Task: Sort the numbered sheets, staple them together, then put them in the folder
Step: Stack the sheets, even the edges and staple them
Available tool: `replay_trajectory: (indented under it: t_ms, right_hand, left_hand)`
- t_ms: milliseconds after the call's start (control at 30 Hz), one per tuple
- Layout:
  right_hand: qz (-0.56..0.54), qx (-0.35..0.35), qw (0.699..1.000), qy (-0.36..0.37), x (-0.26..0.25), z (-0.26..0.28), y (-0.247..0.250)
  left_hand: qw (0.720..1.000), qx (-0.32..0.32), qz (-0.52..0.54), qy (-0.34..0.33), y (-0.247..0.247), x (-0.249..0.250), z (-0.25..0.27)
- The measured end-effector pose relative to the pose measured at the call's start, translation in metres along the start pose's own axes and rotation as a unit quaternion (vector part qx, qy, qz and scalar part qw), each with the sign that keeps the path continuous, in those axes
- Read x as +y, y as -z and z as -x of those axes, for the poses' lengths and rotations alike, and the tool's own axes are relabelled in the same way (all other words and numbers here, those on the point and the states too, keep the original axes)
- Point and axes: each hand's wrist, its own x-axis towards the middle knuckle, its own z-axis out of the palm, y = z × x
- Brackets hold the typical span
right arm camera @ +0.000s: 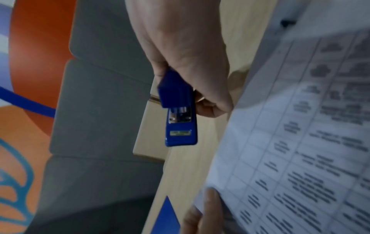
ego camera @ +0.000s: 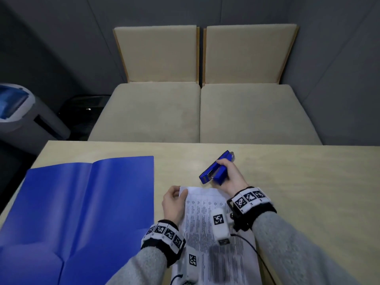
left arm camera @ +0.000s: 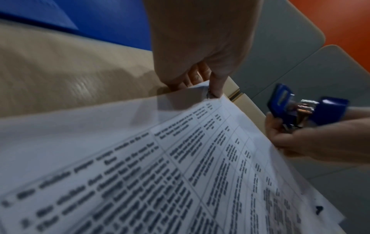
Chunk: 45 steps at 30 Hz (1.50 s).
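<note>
Head view: left hand (ego camera: 173,204) pinches sheets (ego camera: 207,221) corner; right hand (ego camera: 230,177) grips stapler (ego camera: 213,171); slack pinch risks misaligned stapling.

Head view high, facing down over table (ego camera: 287,182), wrist views close, somewhat blurred, sharing sheets (left arm camera: 180,158) and stapler (right arm camera: 180,118)

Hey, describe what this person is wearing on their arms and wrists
Both arms wear grey knit sleeves. Each wrist has a black band carrying white squares with black-and-white coded markers. A white camera block, also marker-tagged, hangs under each wrist, trailing a thin black cable.
</note>
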Motion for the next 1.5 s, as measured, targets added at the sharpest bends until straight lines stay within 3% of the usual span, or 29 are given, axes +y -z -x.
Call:
replay_trajectory:
  t_ms: [167,267,333,433,567,867,1067,1500]
  right_hand:
    - [0.048,0.075,0.993,0.079,0.028,-0.010,-0.032]
    - [0.048,0.074,0.988,0.130,0.037,-0.012,-0.045]
    - [0.117,0.079,0.977,0.160,0.042,-0.011,-0.050]
    - [0.285,0.090,0.929,0.217,0.049,-0.004,-0.056]
    - [0.382,0.088,0.880,0.267,0.058,0.003,-0.058]
    - [0.517,0.080,0.823,0.221,0.061,0.001,-0.059]
    - [0.610,0.144,0.740,0.244,0.068,-0.002,-0.067]
    - [0.560,0.137,0.772,0.268,0.075,-0.011,-0.062]
  left_hand:
    - [0.999,-0.017,0.046,-0.006,0.001,-0.005,0.000]
    - [0.999,-0.013,0.038,-0.017,0.000,-0.008,0.001]
    - [0.999,-0.008,0.026,-0.022,0.000,-0.009,0.002]
    - [1.000,0.002,0.002,-0.016,-0.001,-0.011,0.002]
    - [1.000,0.000,-0.014,-0.014,-0.001,-0.010,0.003]
    - [1.000,-0.005,-0.013,-0.005,0.001,-0.003,0.007]
    - [1.000,-0.009,0.021,-0.011,0.001,-0.008,0.005]
    - [0.999,-0.001,0.000,0.050,0.000,0.001,0.004]
